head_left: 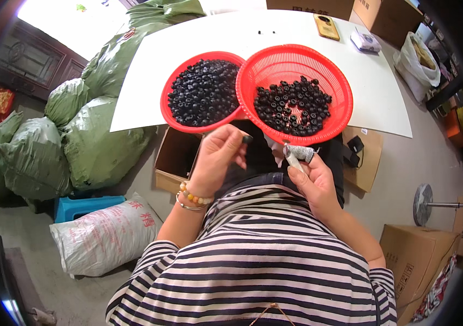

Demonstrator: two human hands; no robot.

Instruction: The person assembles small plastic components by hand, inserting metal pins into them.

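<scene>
Left hand [218, 149]: thumb and forefinger clamped on one dark piece [247, 139], just short of two red baskets [296, 58], both bearing many more. One white table [204, 35]. Right hand [318, 182]: silvery wrapping [301, 152] on a finger; cannot tell whether fingers are clamped.

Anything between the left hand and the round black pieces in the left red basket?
Only the near rim of the round red plastic basket stands between the left hand and the small round black pieces; nothing visible blocks passing over it. The slotted red plastic colander overlaps the basket's right side.
</scene>
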